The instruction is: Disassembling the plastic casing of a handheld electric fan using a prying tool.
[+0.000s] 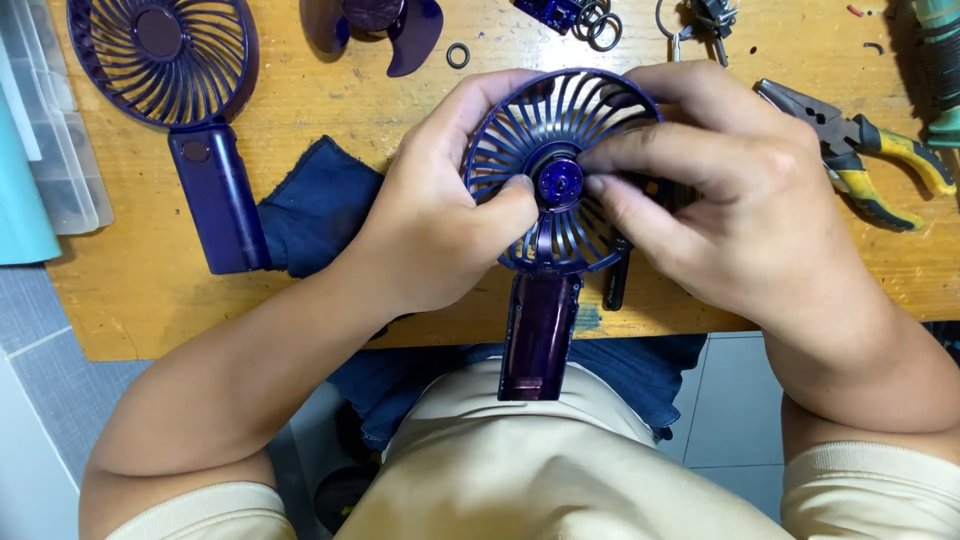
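A scuffed yellow wooden workbench (330, 120) stands over grey floor tiles (40, 340). Above its near edge, the left hand (440, 210) and right hand (720, 200) both clasp a dark purple plastic handheld fan half with a round grille (545, 250), fingertips pinching its hub. A matching purple fan half (185, 110), a dark blue cloth (320, 205) and yellow-handled pliers (860, 150) lie around.
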